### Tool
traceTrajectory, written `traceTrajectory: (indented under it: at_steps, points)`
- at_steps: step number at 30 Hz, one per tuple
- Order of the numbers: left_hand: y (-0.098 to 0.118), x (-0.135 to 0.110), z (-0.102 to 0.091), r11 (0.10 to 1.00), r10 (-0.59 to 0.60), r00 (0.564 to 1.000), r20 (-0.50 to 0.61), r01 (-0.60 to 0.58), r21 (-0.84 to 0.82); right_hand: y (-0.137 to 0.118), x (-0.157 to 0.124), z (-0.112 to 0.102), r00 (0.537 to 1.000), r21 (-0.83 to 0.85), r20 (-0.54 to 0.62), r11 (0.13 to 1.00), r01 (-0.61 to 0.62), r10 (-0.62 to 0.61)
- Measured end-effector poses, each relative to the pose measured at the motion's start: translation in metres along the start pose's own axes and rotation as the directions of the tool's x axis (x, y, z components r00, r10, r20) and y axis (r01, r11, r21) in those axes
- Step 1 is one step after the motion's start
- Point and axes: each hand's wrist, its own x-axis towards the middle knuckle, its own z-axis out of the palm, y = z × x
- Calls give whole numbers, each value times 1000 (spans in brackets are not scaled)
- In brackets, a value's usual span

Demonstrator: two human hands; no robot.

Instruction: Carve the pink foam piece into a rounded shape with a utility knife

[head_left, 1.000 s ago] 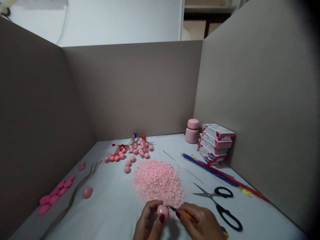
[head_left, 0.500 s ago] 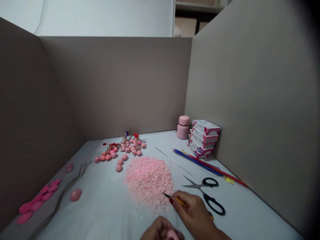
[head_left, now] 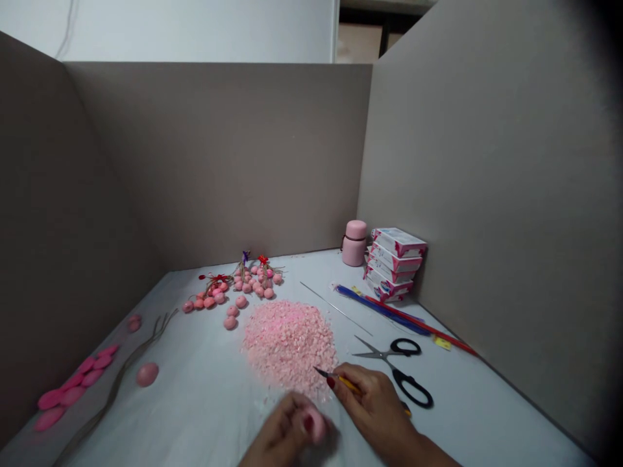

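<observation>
My left hand [head_left: 282, 428] is closed around a small pink rounded piece [head_left: 319, 428], its thumb pressed on the front. My right hand [head_left: 377, 405] grips a craft knife [head_left: 349, 385] with a yellow handle; the thin dark blade points left, apart from the pink piece. Just beyond both hands lies a heap of pink shavings [head_left: 289, 344]. Black-handled scissors [head_left: 387, 355] rest spread apart to the right of my right hand. A single pink ball [head_left: 146, 374] sits to the left.
Bright pink ovals [head_left: 73, 394] and brown cords [head_left: 119, 379] lie at left. Pink balls [head_left: 231, 316] and tied bunches stand behind the heap. A thin metal rod [head_left: 335, 307], blue and red strips [head_left: 384, 308], stacked boxes [head_left: 395, 263] and a pink flask [head_left: 354, 245] occupy the right. Grey partitions [head_left: 219, 162] surround the table.
My left hand has risen and come further into view with the pink piece, which has turned. My right hand keeps the knife in nearly the same place. The camera view has shifted slightly.
</observation>
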Motion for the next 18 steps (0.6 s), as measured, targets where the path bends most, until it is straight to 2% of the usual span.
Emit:
traceTrajectory:
  at_steps: [1, 2, 3, 4, 5, 7, 10, 18]
  points:
    - [6, 1, -3, 996, 88, 986, -140, -85, 22, 0, 0, 0, 1000, -4, 3, 1000, -3, 3]
    - [13, 1, -6, 993, 115, 959, -261, -120, -2, -1, 0, 0, 1000, -7, 6, 1000, -7, 7]
    - [19, 2, -8, 992, 90, 939, -333, -114, -55, -1, 0, 0, 1000, -9, 10, 1000, -9, 9]
    - [23, 1, -9, 990, 37, 933, -359, -82, -111, -1, -1, 0, 1000, -9, 15, 1000, -5, 5]
    - [25, 1, -9, 985, -23, 940, -339, -37, -168, -2, -1, 1, 1000, -9, 19, 1000, 2, -2]
    - [25, -1, -5, 968, -108, 967, -232, 49, -246, -4, -2, 1, 999, -4, 28, 999, 32, -32]
    - [18, -2, 1, 945, -148, 983, -111, 108, -307, -6, -4, 1, 995, 18, 31, 996, 93, -93]
    - [10, -1, 2, 909, -234, 965, -123, 172, -379, -11, -9, 4, 954, 5, 79, 957, 289, -289]
